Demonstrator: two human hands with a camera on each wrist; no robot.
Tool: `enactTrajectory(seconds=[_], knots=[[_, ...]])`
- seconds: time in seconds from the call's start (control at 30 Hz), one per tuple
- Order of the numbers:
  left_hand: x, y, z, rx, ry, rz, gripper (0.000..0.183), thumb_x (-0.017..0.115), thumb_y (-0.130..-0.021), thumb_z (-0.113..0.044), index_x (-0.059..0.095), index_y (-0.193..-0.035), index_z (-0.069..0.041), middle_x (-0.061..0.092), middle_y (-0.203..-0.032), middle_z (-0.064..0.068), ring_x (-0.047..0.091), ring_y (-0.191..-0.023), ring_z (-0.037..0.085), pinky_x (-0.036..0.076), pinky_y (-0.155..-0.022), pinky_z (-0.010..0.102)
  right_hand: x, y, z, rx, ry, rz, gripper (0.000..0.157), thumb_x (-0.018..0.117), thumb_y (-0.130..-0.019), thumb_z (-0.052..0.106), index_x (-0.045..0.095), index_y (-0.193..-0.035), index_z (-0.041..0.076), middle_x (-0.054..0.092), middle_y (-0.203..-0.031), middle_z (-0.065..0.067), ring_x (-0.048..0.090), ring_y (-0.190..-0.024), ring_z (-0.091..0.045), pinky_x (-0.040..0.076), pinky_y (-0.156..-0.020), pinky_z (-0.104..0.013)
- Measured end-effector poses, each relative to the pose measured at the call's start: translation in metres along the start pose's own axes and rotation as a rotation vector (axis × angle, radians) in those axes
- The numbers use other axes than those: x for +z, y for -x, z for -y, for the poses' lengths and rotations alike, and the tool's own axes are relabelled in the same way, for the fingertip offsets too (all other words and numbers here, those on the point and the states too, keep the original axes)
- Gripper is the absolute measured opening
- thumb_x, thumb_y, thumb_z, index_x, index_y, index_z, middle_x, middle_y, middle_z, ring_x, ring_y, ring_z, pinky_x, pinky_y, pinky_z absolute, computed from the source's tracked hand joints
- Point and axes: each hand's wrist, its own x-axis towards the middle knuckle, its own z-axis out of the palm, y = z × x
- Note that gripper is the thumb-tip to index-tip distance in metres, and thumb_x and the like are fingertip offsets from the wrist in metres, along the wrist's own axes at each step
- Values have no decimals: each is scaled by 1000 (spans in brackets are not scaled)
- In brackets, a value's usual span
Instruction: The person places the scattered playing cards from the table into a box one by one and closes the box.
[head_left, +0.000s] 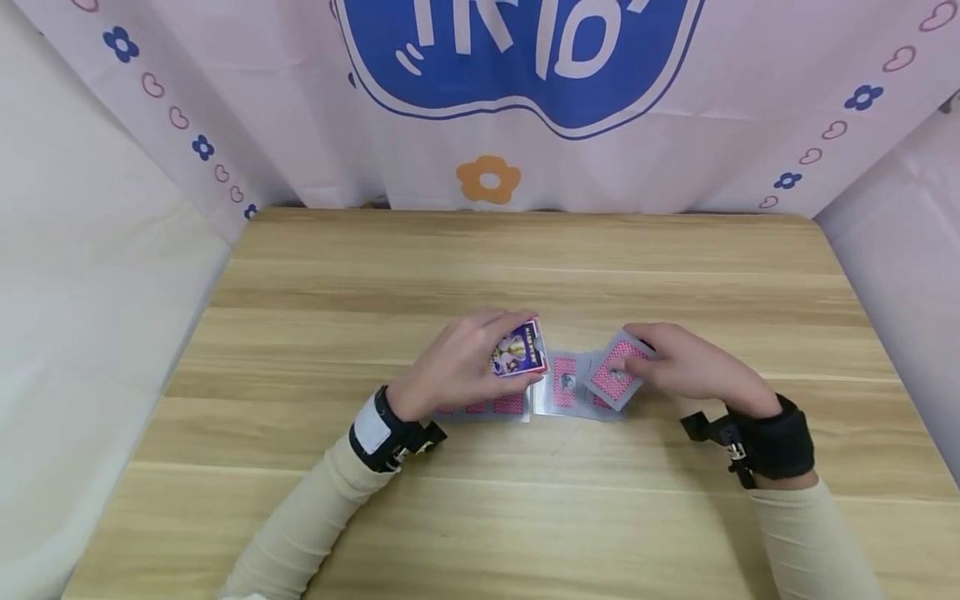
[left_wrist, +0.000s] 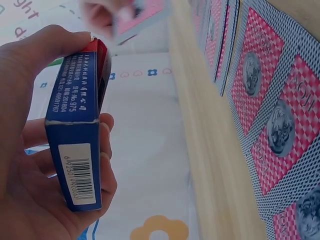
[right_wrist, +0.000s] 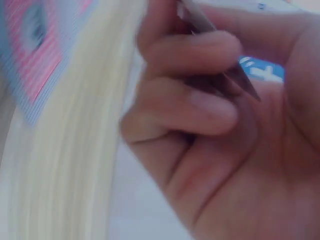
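Observation:
My left hand (head_left: 467, 358) grips a blue and red playing card box (head_left: 519, 348), thumb along one edge and fingers round the other side. A barcode shows on the box's end in the left wrist view. My right hand (head_left: 686, 364) pinches a playing card (head_left: 619, 367) with a pink checked back and grey border, thumb on top. Beneath these hands, several face-down cards (head_left: 564, 385) lie overlapping in a row on the table. Their left part (head_left: 480, 407) is partly hidden by my left hand. In the right wrist view the held card (right_wrist: 240, 80) shows edge-on between curled fingers.
The wooden table (head_left: 480, 517) stretches out on all sides of the cards. Behind it hangs a white cloth (head_left: 337, 167) with a blue emblem and an orange flower (head_left: 489, 200). White fabric (head_left: 97, 275) walls off the left side.

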Motion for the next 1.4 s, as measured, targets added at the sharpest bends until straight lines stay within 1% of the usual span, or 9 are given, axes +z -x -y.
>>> enactTrajectory(seconds=[0.1, 0.2, 0.33, 0.43, 0.53, 0.73, 1.0, 1.23, 1.4], knots=[[0, 0, -1, 10, -10, 13, 75, 68, -75, -56, 54, -131, -9, 64, -105, 4, 53, -79, 4, 50, -63, 21, -3, 4, 10, 30, -95, -65, 9, 55, -96, 18, 56, -102, 12, 60, -81, -3, 53, -69, -18, 47, -59, -35], [-1, 1, -2, 27, -14, 15, 74, 67, -75, -56, 53, -131, -8, 63, -104, 4, 52, -80, 4, 51, -64, 23, -3, 6, 20, 95, -196, -132, 20, 58, -94, 28, 57, -106, 12, 65, -85, -6, 57, -73, -22, 53, -64, -38], [-1, 2, -2, 42, 2, -1, 73, 68, -75, -53, 54, -130, -7, 63, -102, 5, 51, -77, 4, 51, -61, 23, -1, 8, 31, 156, -322, -180, 32, 64, -89, 35, 57, -111, 12, 67, -86, -8, 57, -73, -28, 51, -65, -36], [0, 4, -4, 45, -1, 5, 72, 68, -74, -54, 55, -129, -8, 64, -99, 3, 51, -75, 4, 50, -58, 21, 5, 7, 36, 151, -409, -194, 32, 65, -88, 35, 58, -111, 13, 69, -85, -8, 56, -70, -32, 48, -60, -31], [2, 4, -7, 45, -17, 28, 73, 67, -74, -55, 55, -129, -10, 64, -99, 0, 50, -75, 2, 48, -58, 18, 12, 4, 39, 119, -465, -186, 30, 65, -89, 33, 59, -110, 12, 69, -82, -8, 55, -65, -30, 45, -56, -28], [3, 2, -12, 62, -22, 34, 72, 68, -74, -54, 54, -130, -10, 64, -103, 1, 50, -79, 2, 49, -63, 19, 24, 0, 41, 84, -466, -187, 29, 64, -89, 34, 58, -110, 14, 60, -70, -13, 50, -61, -28, 38, -52, -27], [4, 0, -15, 53, -25, 43, 72, 66, -75, -56, 55, -128, -8, 63, -99, 1, 50, -76, 2, 48, -59, 19, 30, -2, 40, 83, -515, -286, 27, 64, -90, 31, 57, -108, 11, 59, -72, -23, 51, -63, -37, 43, -52, -26], [6, -2, -18, 50, -20, 9, 72, 69, -75, -52, 55, -127, -5, 64, -99, 3, 50, -73, 4, 48, -55, 21, 43, -9, 50, 63, -488, -354, 24, 64, -91, 25, 56, -107, 9, 64, -72, -15, 57, -60, -31, 43, -48, -27], [9, -2, -18, 41, -22, 3, 70, 70, -74, -50, 56, -127, -6, 65, -101, 5, 51, -75, 5, 48, -56, 23, 54, -15, 56, 58, -517, -353, 24, 63, -92, 24, 55, -110, 10, 65, -80, -13, 59, -62, -39, 45, -44, -25]])
